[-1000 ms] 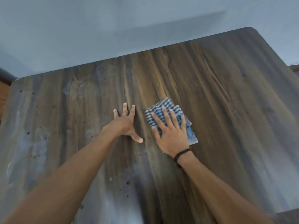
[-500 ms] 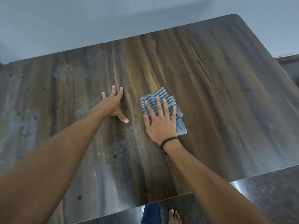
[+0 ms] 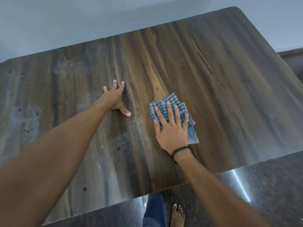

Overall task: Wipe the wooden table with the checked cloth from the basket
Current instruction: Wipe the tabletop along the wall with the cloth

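I log 1 folded blue-and-white checked cloth (image 3: pixel 172 110) flat near mid wooden table (image 3: pixel 229 79), my right hand (image 3: pixel 172 128) pressing it with straight spread fingers, left hand (image 3: pixel 114 99) flat on bare wood beside it.

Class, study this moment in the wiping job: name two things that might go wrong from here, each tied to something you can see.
1. The right hand presses the folded checked cloth with flat fingers, not gripping it; its layers fan out at the right edge, so it may slip or unfold.
2. Dark spots and hazy smears mark the wooden table left of the left hand; the wipe may miss them.
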The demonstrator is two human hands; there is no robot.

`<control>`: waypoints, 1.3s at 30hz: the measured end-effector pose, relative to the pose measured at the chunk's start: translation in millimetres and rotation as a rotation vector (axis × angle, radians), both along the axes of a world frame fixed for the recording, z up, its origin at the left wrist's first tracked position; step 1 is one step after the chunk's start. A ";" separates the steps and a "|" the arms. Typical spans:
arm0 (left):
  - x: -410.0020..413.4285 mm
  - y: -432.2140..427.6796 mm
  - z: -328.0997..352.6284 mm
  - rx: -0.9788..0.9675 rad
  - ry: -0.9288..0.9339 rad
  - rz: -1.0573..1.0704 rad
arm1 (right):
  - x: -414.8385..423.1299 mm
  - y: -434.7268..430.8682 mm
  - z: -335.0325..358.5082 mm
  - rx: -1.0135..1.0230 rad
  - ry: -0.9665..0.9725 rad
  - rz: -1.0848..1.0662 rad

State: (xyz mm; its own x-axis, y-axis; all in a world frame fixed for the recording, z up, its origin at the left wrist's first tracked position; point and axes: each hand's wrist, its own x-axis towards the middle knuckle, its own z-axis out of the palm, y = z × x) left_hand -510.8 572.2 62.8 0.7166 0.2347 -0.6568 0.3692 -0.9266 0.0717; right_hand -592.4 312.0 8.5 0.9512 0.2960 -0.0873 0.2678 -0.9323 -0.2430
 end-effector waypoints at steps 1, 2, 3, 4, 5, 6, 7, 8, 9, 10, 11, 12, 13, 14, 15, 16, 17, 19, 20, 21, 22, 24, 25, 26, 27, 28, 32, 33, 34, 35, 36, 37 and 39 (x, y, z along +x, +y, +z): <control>1.1 1.1 0.0 -0.004 -0.001 0.010 | -3.4 10.5 2.1 0.003 0.008 -0.029; 1.3 2.7 -0.6 -0.004 -0.005 0.017 | -13.2 16.1 0.6 0.010 -0.013 0.003; -0.1 2.7 -2.5 -0.002 -0.008 0.022 | -27.7 12.1 0.2 0.013 -0.030 0.085; -2.3 3.1 -4.7 0.000 -0.016 0.034 | -40.8 -2.4 -1.2 0.012 -0.035 0.156; -5.5 2.9 -6.1 -0.002 -0.025 0.050 | -48.6 -20.2 -0.6 -0.001 -0.027 0.189; -8.9 2.2 -7.3 -0.010 -0.028 0.064 | -46.8 -31.9 0.1 -0.005 -0.036 0.176; -12.2 0.1 -7.9 -0.023 -0.029 0.071 | -38.2 -36.6 -1.0 -0.008 -0.042 0.116; -14.1 -2.4 -7.3 -0.035 -0.032 0.071 | -29.8 -32.9 0.2 -0.013 -0.027 0.037; -15.7 -4.6 -5.3 -0.044 -0.036 0.068 | -27.2 -22.5 3.0 -0.010 -0.007 -0.015; -18.1 -5.7 -3.6 -0.049 -0.035 0.068 | -34.0 -13.2 4.5 -0.003 0.013 -0.019; -21.5 -6.2 -1.9 -0.048 -0.025 0.065 | -48.0 -8.7 3.7 0.003 0.013 0.043; -27.1 -6.5 -1.0 -0.035 -0.002 0.056 | -65.9 -13.5 3.1 0.004 -0.001 0.140; -35.3 -7.7 -1.6 -0.014 0.032 0.040 | -81.6 -28.7 2.0 -0.006 -0.007 0.218; -44.6 -9.4 -3.4 0.005 0.062 0.021 | -88.4 -46.1 1.7 -0.020 -0.004 0.256; -53.1 -11.1 -5.3 0.013 0.074 0.008 | -84.5 -56.4 2.3 -0.025 -0.010 0.249; -58.8 -12.2 -6.8 0.009 0.069 0.005 | -74.6 -58.3 1.0 -0.028 -0.019 0.192; -61.4 -13.4 -7.2 -0.002 0.055 0.008 | -65.6 -53.2 2.0 -0.034 -0.003 0.116; -60.6 -13.8 -7.0 -0.020 0.029 0.024 | -70.3 -31.9 4.4 -0.018 0.032 0.030; -59.6 -13.6 -6.9 -0.020 0.023 0.031 | -83.9 -27.3 3.9 -0.008 0.026 0.081; -59.4 -12.9 -6.8 -0.016 0.017 0.035 | -99.6 -31.8 2.4 0.004 0.012 0.164; -60.9 -12.3 -7.3 -0.012 0.009 0.037 | -112.0 -46.4 1.3 0.007 0.004 0.238; -64.4 -12.2 -7.7 -0.006 -0.008 0.039 | -109.6 -72.7 3.0 -0.022 -0.001 0.274; -64.5 -12.3 -7.1 -0.009 -0.007 0.041 | -98.1 -75.4 0.7 -0.033 -0.010 0.219; -63.7 -12.9 -5.9 -0.014 -0.003 0.042 | -87.4 -70.1 0.3 -0.043 0.000 0.138; -63.0 -13.3 -4.9 -0.017 -0.002 0.042 | -83.9 -58.8 1.8 -0.043 0.009 0.070; -62.8 -13.2 -4.3 -0.014 -0.004 0.040 | -88.1 -47.5 1.4 -0.038 0.017 0.050; -62.8 -13.1 -6.8 0.013 -0.012 0.034 | -111.3 -71.6 -1.1 -0.049 -0.027 0.277; -62.9 -13.7 -7.3 0.015 -0.010 0.035 | -104.4 -78.2 -1.4 -0.053 -0.035 0.242; -62.1 -14.1 -7.4 0.010 -0.002 0.038 | -95.3 -77.3 -3.1 -0.056 -0.035 0.156; -60.4 -13.7 -7.3 0.003 0.004 0.041 | -89.0 -67.7 -2.4 -0.051 -0.012 0.060; -59.5 -12.7 -6.7 -0.001 0.001 0.042 | -90.2 -52.3 -1.3 -0.038 0.009 -0.001; -59.8 -11.7 -6.4 0.001 -0.004 0.042 | -99.2 -37.5 -1.0 -0.024 0.022 0.001; -60.0 -9.8 -6.2 0.009 -0.005 0.036 | -123.4 -30.9 -3.3 -0.005 0.004 0.177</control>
State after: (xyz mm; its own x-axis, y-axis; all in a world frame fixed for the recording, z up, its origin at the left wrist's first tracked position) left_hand -570.8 562.4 56.6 0.7107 0.2663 -0.6512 0.4023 -0.9132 0.0656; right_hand -715.8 281.1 5.1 0.8840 0.4581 -0.0930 0.4267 -0.8721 -0.2397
